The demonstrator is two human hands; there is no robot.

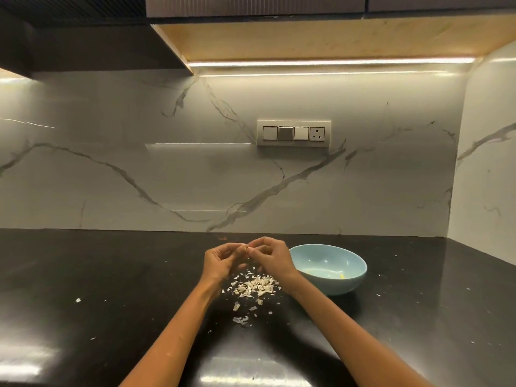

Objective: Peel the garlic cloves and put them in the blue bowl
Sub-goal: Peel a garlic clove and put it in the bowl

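Pinching garlic clove (247, 248) with left hand (220, 261) + right hand (272, 256) | blue bowl (329, 269) touching right wrist | peels (255, 286) beneath, mid-table (111, 275)

We see two bare forearms reaching in from the bottom edge, with no sleeves covering them up to where they leave view. Our left hand (219, 261) and right hand (272, 256) wear no gloves, rings, watch or bracelets.

My black countertop (111, 275) fills the lower half of the frame. The blue bowl (329, 270) sits on it right of centre, with a heap of garlic skins (255, 286) just left and stray flecks (78, 300) scattered around.
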